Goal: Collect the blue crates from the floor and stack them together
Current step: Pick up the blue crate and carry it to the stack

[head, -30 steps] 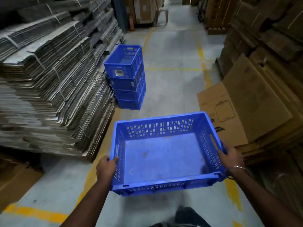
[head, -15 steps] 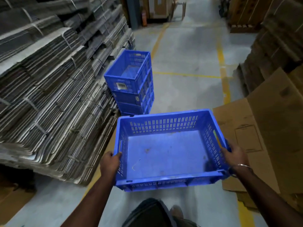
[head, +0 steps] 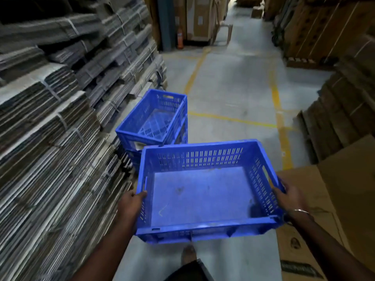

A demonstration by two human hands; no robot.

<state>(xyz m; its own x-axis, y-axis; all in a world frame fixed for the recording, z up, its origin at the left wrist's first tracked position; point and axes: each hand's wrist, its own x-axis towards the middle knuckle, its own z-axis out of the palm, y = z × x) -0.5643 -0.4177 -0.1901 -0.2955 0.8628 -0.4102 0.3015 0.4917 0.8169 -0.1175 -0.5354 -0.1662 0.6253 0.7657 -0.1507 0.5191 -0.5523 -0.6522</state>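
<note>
I carry an empty blue slotted crate (head: 203, 191) in front of me, above the floor. My left hand (head: 130, 201) grips its left side wall, and my right hand (head: 288, 197) grips the right side wall by the handle slot. Just beyond the carried crate's far left corner stands a stack of blue crates (head: 154, 120) on the floor, tight against the cardboard piles. The carried crate hides the lower part of that stack.
Tall piles of bundled flat cardboard (head: 50, 118) line the left side. Brown cardboard sheets (head: 332, 191) and more stacks stand on the right. A grey floor aisle with yellow lines (head: 233, 118) runs ahead. My foot (head: 188, 254) shows below the crate.
I have walked forward with the crate in both hands. The stack of blue crates is now much closer, right behind the carried crate.
</note>
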